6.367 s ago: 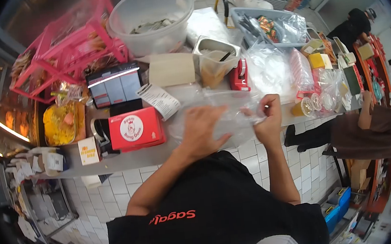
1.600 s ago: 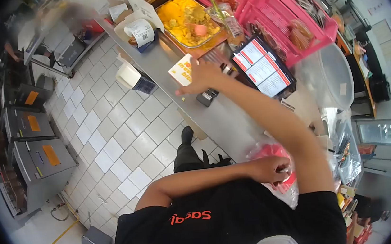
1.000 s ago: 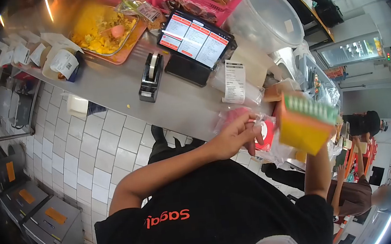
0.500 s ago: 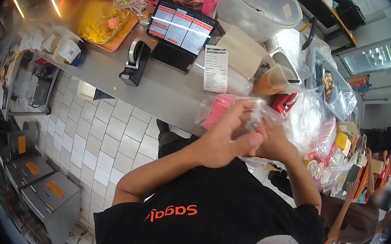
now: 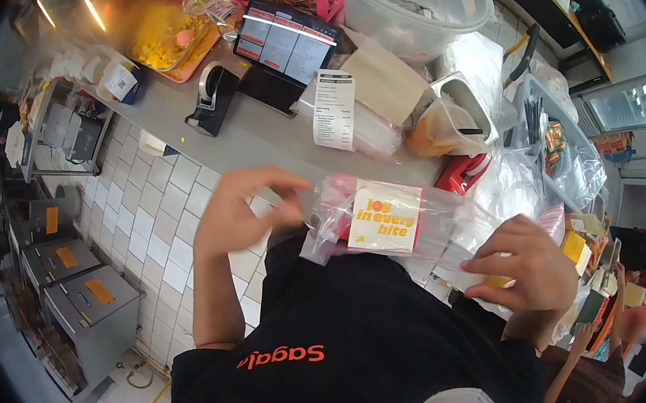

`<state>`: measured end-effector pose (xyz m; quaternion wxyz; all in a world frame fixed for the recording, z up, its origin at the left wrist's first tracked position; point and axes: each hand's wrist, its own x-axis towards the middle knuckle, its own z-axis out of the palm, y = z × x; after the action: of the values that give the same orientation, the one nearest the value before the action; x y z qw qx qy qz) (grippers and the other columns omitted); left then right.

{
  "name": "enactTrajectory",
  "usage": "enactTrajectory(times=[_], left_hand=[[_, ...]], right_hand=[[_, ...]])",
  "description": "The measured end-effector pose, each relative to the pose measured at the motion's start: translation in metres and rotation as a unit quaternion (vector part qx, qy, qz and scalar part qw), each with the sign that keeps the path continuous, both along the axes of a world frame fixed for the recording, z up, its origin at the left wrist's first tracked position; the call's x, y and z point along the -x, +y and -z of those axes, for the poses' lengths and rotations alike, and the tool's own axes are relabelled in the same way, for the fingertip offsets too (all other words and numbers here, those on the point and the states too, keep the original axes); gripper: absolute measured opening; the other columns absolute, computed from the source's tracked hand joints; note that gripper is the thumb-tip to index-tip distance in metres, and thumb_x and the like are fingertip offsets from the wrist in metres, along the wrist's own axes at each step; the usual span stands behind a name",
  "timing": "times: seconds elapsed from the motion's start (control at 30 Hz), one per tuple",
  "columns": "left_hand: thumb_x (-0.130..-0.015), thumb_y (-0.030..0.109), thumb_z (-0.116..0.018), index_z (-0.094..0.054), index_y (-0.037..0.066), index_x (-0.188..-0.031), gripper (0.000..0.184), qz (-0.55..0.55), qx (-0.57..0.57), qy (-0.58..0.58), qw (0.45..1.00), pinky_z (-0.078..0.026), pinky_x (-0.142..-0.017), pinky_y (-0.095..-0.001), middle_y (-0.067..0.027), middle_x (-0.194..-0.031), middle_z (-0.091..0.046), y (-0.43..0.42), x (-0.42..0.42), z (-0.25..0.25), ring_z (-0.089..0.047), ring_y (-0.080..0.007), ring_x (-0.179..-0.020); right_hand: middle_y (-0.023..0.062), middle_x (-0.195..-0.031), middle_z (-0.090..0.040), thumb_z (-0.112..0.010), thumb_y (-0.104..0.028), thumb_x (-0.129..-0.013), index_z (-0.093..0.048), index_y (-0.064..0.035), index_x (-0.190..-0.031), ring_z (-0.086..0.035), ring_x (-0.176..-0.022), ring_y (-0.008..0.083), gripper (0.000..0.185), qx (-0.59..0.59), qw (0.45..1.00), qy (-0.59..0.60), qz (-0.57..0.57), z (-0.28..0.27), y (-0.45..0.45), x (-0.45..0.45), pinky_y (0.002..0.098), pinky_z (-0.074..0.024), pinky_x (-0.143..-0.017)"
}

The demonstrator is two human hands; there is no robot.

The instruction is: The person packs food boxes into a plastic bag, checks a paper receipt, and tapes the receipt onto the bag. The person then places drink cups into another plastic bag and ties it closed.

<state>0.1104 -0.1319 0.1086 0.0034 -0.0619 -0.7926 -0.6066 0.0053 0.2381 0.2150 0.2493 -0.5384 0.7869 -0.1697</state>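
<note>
A clear plastic bag (image 5: 440,230) stretches between my two hands at the counter's edge. In or under its film show a white card (image 5: 385,215) with yellow and orange lettering and something pink and red. My left hand (image 5: 249,209) is curled at the bag's left end, its thumb and fingertips drawn together on the film and slightly blurred. At the other end, my right hand (image 5: 523,267) pinches the bag's edge with its fingertips.
On the grey counter (image 5: 254,150) are a tape dispenser (image 5: 212,99), a tablet (image 5: 287,44), a phone (image 5: 268,91), and a printed receipt (image 5: 334,110). Beyond stand a metal tray (image 5: 479,110) and a big clear tub (image 5: 421,10). Another person's arm (image 5: 569,372) shows at lower right.
My hands were close together over the bag and have moved wide apart. The bag is now spread out and the lettered card shows. The view has shifted a little.
</note>
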Motion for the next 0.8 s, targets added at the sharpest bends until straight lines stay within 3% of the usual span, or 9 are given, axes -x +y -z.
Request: enactTrajectory(times=[0.03, 0.1, 0.2, 0.3, 0.37, 0.4, 0.47, 0.67, 0.8], left_hand=[[-0.088, 0.023, -0.073, -0.066, 0.001, -0.111, 0.033, -0.110, -0.013, -0.077, 0.991, -0.052, -0.076, -0.0314, -0.0058, -0.085, -0.069, -0.001, 0.003, 0.014, -0.065, -0.0154, -0.078], [-0.087, 0.024, -0.073, -0.066, 0.000, -0.110, 0.034, -0.258, -0.042, -0.103, 0.960, -0.052, -0.076, -0.0305, -0.0066, -0.086, -0.069, 0.001, 0.035, 0.066, -0.064, -0.0138, -0.080], [-0.088, 0.023, -0.073, -0.064, -0.001, -0.111, 0.034, -0.271, 0.070, -0.082, 0.957, -0.051, -0.077, -0.0305, -0.0058, -0.087, -0.069, 0.014, 0.064, 0.144, -0.063, -0.0118, -0.083], [-0.088, 0.021, -0.072, -0.061, 0.000, -0.114, 0.035, -0.239, 0.042, -0.120, 0.963, -0.051, -0.079, -0.0318, -0.0057, -0.089, -0.069, 0.021, 0.083, 0.187, -0.063, -0.0119, -0.088], [-0.091, 0.020, -0.069, -0.061, 0.003, -0.113, 0.029, -0.189, -0.045, -0.170, 0.966, -0.051, -0.079, -0.0297, -0.0067, -0.091, -0.070, 0.015, 0.087, 0.200, -0.064, -0.0131, -0.087], [-0.091, 0.020, -0.069, -0.061, 0.003, -0.113, 0.029, -0.189, -0.043, -0.172, 0.966, -0.051, -0.079, -0.0297, -0.0067, -0.091, -0.070, 0.016, 0.089, 0.194, -0.064, -0.0131, -0.087], [-0.095, 0.019, -0.064, -0.060, 0.006, -0.107, 0.019, -0.187, -0.212, -0.146, 0.948, -0.052, -0.071, -0.0257, -0.0067, -0.089, -0.070, 0.021, 0.090, 0.170, -0.066, -0.0109, -0.080], [-0.100, 0.023, -0.056, -0.053, 0.007, -0.111, 0.020, -0.160, -0.194, -0.182, 0.951, -0.051, -0.053, -0.0249, -0.0059, -0.088, -0.070, 0.018, 0.089, 0.125, -0.067, -0.0104, -0.066], [-0.101, 0.024, -0.053, -0.051, 0.007, -0.114, 0.021, -0.148, -0.198, -0.173, 0.953, -0.052, -0.050, -0.0233, -0.0049, -0.084, -0.070, 0.019, 0.089, 0.120, -0.067, -0.0092, -0.063]], right_hand=[[0.0031, -0.081, -0.067, -0.083, -0.029, -0.069, -0.073, -0.0101, -0.096, -0.061, -0.073, 0.0230, 0.034, 0.057, 0.998, 0.017, 0.025, -0.003, 0.005, 0.007, 0.0347, -0.0446, -0.068], [0.0042, -0.084, -0.066, -0.085, -0.024, -0.065, -0.073, -0.0095, -0.099, -0.060, -0.075, 0.0231, 0.039, 0.117, 0.991, 0.034, 0.050, -0.002, 0.019, 0.014, 0.0345, -0.0441, -0.068], [0.0103, -0.086, -0.066, -0.084, -0.016, -0.064, -0.073, -0.0050, -0.101, -0.062, -0.076, 0.0245, 0.041, 0.175, 0.965, 0.038, 0.193, 0.009, 0.032, 0.020, 0.0338, -0.0463, -0.068], [0.0110, -0.087, -0.067, -0.082, -0.012, -0.065, -0.072, -0.0030, -0.101, -0.064, -0.077, 0.0250, 0.039, 0.180, 0.951, 0.040, 0.250, 0.021, 0.042, 0.020, 0.0328, -0.0480, -0.068], [0.0116, -0.087, -0.068, -0.079, -0.008, -0.066, -0.072, -0.0014, -0.100, -0.065, -0.077, 0.0247, 0.035, 0.181, 0.947, 0.039, 0.261, 0.023, 0.052, 0.020, 0.0321, -0.0496, -0.069], [0.0117, -0.086, -0.068, -0.078, -0.008, -0.067, -0.072, -0.0011, -0.099, -0.065, -0.076, 0.0241, 0.033, 0.192, 0.939, 0.030, 0.284, 0.027, 0.059, 0.019, 0.0320, -0.0495, -0.069], [0.0118, -0.085, -0.069, -0.076, -0.007, -0.069, -0.071, -0.0009, -0.099, -0.065, -0.076, 0.0235, 0.031, 0.203, 0.930, 0.014, 0.307, 0.036, 0.071, 0.018, 0.0319, -0.0494, -0.069], [0.0116, -0.082, -0.069, -0.072, -0.007, -0.075, -0.069, -0.0007, -0.104, -0.065, -0.076, 0.0218, 0.029, 0.228, 0.900, -0.025, 0.370, 0.061, 0.075, 0.020, 0.0315, -0.0481, -0.073], [0.0115, -0.083, -0.069, -0.071, -0.008, -0.077, -0.069, -0.0012, -0.105, -0.064, -0.077, 0.0211, 0.028, 0.233, 0.891, -0.048, 0.386, 0.067, 0.071, 0.021, 0.0315, -0.0475, -0.075]])
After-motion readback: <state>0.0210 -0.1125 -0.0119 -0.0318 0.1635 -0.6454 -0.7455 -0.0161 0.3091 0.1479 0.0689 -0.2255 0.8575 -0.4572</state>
